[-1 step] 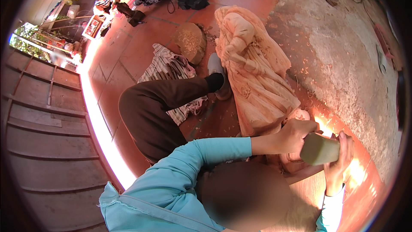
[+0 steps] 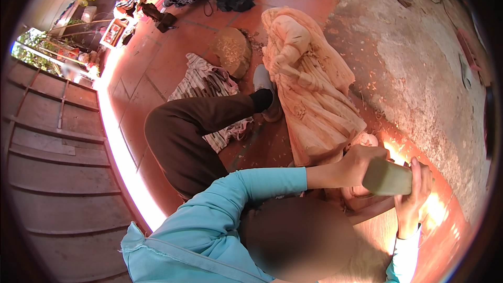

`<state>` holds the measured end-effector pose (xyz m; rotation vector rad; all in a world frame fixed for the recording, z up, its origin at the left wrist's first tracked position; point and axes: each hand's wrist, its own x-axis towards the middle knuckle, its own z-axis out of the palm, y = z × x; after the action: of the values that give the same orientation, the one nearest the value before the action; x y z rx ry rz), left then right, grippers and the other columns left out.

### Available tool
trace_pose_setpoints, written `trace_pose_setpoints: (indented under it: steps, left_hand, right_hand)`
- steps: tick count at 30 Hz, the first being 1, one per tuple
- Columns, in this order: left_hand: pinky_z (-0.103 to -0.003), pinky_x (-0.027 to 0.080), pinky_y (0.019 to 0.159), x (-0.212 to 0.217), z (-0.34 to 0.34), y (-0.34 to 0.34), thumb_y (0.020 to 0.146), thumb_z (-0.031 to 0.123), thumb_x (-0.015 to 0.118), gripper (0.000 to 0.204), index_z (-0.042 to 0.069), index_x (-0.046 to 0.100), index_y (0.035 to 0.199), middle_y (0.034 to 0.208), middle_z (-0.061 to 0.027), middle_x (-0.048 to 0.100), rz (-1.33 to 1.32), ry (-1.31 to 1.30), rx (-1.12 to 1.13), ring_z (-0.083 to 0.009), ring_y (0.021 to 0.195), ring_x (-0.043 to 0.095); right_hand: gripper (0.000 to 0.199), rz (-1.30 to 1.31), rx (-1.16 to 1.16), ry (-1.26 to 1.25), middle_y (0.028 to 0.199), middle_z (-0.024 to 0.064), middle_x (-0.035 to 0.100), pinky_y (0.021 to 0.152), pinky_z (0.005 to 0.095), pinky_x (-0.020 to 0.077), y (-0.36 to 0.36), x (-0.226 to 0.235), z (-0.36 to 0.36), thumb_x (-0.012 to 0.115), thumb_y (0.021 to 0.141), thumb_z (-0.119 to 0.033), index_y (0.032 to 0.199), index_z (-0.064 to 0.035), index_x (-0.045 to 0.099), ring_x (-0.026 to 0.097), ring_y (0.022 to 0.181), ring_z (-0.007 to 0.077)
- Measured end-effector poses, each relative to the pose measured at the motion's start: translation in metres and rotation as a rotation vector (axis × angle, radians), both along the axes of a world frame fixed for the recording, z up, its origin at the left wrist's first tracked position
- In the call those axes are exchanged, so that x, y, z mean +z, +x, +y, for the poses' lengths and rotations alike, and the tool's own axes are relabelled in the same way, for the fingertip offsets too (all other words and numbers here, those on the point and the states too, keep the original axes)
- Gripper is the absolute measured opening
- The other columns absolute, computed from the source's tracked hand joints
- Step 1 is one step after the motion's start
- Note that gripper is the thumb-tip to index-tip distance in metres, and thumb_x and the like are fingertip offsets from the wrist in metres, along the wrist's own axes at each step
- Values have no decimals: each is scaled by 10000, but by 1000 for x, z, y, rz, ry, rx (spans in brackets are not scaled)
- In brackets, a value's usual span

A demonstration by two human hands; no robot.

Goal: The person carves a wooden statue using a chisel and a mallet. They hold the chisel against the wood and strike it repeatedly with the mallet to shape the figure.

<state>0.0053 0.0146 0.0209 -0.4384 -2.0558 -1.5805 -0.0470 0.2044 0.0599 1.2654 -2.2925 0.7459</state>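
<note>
My right hand [image 2: 416, 184] is closed around one end of a greenish rectangular block [image 2: 386, 177], fingers along its right side. My left hand [image 2: 359, 165] is a closed fist at the block's left edge; whatever it grips is hidden. Both hands are close together beyond the lower end of a carved wooden statue [image 2: 312, 89]. The statue is a robed figure lying on the floor with its head end farther off, and wood shavings rest in its folds. A rounded pinkish piece [image 2: 369, 139] shows just above my left hand.
My bent leg [image 2: 188, 131] and shoe [image 2: 270, 94] are left of the statue. Near them lie a striped cloth [image 2: 201, 81] and a round wood block [image 2: 231, 52] with shavings. Dark bags [image 2: 236, 1] and another person [image 2: 126, 2] are at the back. Ribbed panels [image 2: 57, 178] stand left.
The greenish block has shifted slightly left and up, toward my left hand, and my right hand has moved a little with it. The statue and surroundings look the same.
</note>
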Motion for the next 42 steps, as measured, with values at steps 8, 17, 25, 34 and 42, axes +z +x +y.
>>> trace_pose_setpoints:
  steps: [8,17,25,34,42]
  left_hand:
    - [-345,388,441,-14,-9,26,734,106,613,89,81,530,713,610,-50,500,168,-15,-298,-221,514,531]
    - [-338,366,406,-17,0,10,755,36,616,182,59,486,630,590,-58,498,225,-71,-139,-217,464,504]
    - [-320,354,377,-14,-21,19,715,-22,609,259,82,424,566,481,-56,418,223,66,-84,-224,369,418]
    - [-251,349,391,-31,-46,31,826,-59,471,145,10,426,707,558,-54,478,-48,498,-55,-107,461,445]
    - [-237,308,375,7,-34,-3,895,-14,479,257,49,361,676,518,-15,416,-157,539,-146,-65,421,358]
  right_hand:
    - [632,-9,17,-72,820,131,541,644,377,395,-2,-3,-1,609,662,61,1265,-57,462,508,701,267]
    - [680,-35,-84,-106,790,142,540,640,362,427,-4,-3,-3,606,620,103,1271,-17,455,512,682,268]
    - [645,-47,-88,-112,792,130,558,637,362,427,-1,-3,0,625,631,58,1256,-20,483,516,673,266]
    - [699,-35,-44,-154,837,98,599,628,346,456,-10,3,-4,616,544,84,1222,-67,538,528,650,247]
    - [767,-73,-75,-213,733,66,563,570,323,467,-13,-6,1,578,532,125,1246,-154,542,543,621,221]
